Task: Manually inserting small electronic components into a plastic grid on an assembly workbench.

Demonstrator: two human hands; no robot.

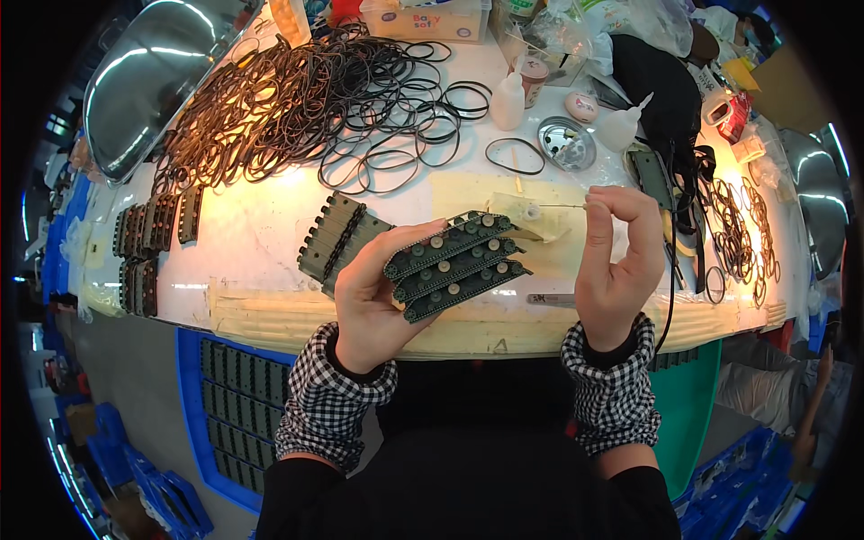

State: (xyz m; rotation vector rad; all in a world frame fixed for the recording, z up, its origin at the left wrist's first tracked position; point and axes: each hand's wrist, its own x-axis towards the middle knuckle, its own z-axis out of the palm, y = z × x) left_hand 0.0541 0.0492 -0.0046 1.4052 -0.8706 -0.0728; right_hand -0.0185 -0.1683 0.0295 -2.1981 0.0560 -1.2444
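The white worktable with a cream padded edge (252, 234) spans the space before me. Across its far left sprawls a tangled heap of thin black rubber loops (297, 99), pushed back, I'd guess, to free the near edge. Above that edge, my left hand (364, 292) curls round three layered dark green plastic strips (454, 265), tilted seemingly so their round wheels face me. My right hand (621, 270) pinches a thin, needle-like rod (562, 206) between thumb and forefinger, probably for fine control.
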